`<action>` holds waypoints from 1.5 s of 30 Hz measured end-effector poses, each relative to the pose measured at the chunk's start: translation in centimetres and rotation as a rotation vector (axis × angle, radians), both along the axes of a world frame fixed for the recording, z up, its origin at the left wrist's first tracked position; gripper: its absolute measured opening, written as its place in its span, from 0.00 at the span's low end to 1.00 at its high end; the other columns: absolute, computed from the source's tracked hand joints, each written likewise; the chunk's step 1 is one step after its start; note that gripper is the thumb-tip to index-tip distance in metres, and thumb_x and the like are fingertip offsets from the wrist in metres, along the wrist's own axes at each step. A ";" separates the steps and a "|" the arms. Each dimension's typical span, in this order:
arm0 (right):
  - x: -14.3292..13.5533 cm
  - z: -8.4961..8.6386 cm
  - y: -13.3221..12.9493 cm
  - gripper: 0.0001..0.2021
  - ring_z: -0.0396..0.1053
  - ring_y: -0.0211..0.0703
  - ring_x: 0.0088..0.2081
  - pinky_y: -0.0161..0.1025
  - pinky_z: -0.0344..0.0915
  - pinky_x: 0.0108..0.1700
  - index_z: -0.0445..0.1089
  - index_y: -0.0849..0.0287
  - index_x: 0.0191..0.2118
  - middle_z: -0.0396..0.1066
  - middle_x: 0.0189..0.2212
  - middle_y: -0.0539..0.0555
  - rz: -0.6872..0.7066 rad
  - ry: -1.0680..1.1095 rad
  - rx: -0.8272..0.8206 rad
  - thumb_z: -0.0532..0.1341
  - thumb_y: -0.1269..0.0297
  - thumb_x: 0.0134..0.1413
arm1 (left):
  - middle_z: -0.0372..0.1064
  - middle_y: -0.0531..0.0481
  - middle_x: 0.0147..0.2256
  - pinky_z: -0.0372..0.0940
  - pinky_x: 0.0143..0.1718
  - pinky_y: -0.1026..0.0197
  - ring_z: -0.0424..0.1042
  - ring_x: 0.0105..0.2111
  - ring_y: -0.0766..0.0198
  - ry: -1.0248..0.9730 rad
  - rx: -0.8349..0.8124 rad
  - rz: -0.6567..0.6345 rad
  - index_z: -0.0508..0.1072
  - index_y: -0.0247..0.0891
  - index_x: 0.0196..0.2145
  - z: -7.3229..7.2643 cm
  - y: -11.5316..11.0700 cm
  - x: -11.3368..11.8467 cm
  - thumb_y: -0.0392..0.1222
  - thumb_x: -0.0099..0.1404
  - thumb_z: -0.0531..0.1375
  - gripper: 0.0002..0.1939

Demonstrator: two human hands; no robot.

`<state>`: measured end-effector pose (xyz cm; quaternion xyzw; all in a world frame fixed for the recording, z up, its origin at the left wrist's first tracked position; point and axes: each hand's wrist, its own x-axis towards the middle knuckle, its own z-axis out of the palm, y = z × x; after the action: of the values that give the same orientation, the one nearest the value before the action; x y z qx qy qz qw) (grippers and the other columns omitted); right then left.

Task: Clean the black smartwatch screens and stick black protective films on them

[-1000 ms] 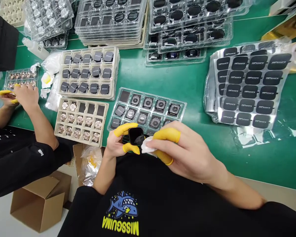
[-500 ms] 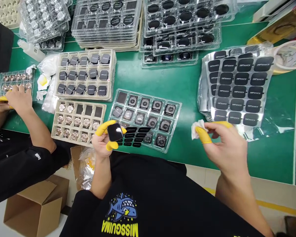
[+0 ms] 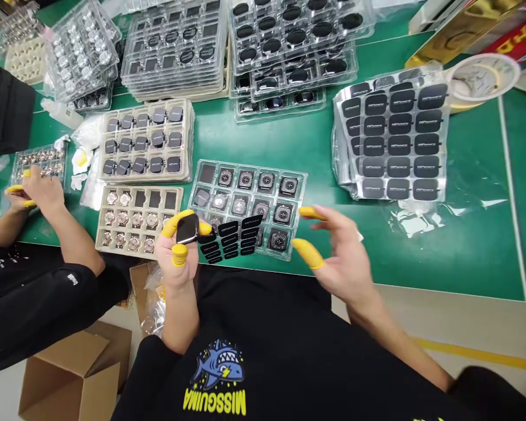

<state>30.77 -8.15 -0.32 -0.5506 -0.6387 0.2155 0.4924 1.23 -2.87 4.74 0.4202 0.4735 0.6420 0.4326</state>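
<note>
My left hand point(image 3: 175, 275), with yellow finger cots, is closed around a square smartwatch case point(image 3: 187, 228), its glossy dark screen tilted up. A sheet of black stickers point(image 3: 230, 238) fans out from beside those fingers, over a clear plastic tray point(image 3: 294, 202) of similar watch cases. My right hand point(image 3: 344, 257) is over the table right of that tray, its cot-covered thumb and index finger spread apart with nothing between them. A sliver of white tissue point(image 3: 360, 236) shows at its far edge; whether the hidden fingers hold it cannot be made out.
A beige tray of wristwatches point(image 3: 135, 219) and stacked trays of black square pieces point(image 3: 146, 140) lie left. Sticker sheets point(image 3: 398, 143) and a tape roll point(image 3: 482, 79) lie right. Clear tray stacks point(image 3: 175, 47) line the back. A co-worker's hands point(image 3: 44, 190) work at far left.
My right hand has moved left toward the tray, its thumb and index finger opening; the tissue is no longer between them. My left hand still holds the smartwatch case, turned slightly. The view has shifted.
</note>
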 end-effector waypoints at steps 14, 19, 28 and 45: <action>-4.9 2.0 -0.3 0.28 0.81 0.46 0.46 0.46 0.82 0.53 0.69 0.49 0.74 0.82 0.49 0.55 0.358 0.299 -0.037 0.70 0.64 0.73 | 0.87 0.46 0.36 0.84 0.43 0.61 0.87 0.32 0.61 -0.100 -0.073 -0.024 0.90 0.38 0.45 -0.4 -3.1 1.3 0.68 0.53 0.82 0.34; -4.0 1.1 -1.7 0.28 0.84 0.48 0.50 0.47 0.84 0.55 0.69 0.50 0.72 0.83 0.55 0.59 0.322 0.355 -0.237 0.71 0.62 0.72 | 0.88 0.45 0.37 0.83 0.44 0.62 0.88 0.34 0.61 -0.125 -0.116 -0.091 0.90 0.38 0.45 -0.4 -3.5 1.7 0.68 0.55 0.82 0.33; -3.2 1.6 -2.1 0.19 0.84 0.53 0.45 0.51 0.83 0.51 0.85 0.50 0.49 0.87 0.45 0.56 0.250 0.467 -0.418 0.74 0.41 0.68 | 0.86 0.45 0.32 0.84 0.57 0.38 0.87 0.33 0.54 -0.103 -0.178 -0.320 0.87 0.36 0.48 0.1 -5.2 0.3 0.71 0.56 0.80 0.37; -5.0 -0.8 -0.9 0.17 0.81 0.57 0.59 0.61 0.76 0.66 0.85 0.49 0.39 0.83 0.56 0.59 0.150 0.499 -0.430 0.75 0.41 0.66 | 0.82 0.49 0.27 0.79 0.64 0.28 0.87 0.32 0.51 0.219 0.163 -0.237 0.89 0.41 0.47 -0.4 -6.2 -2.2 0.65 0.62 0.79 0.27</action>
<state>25.77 -9.09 -1.08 -0.5235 -0.4772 0.5092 0.4888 -0.94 -9.07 4.39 0.5740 0.4113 0.5733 0.4155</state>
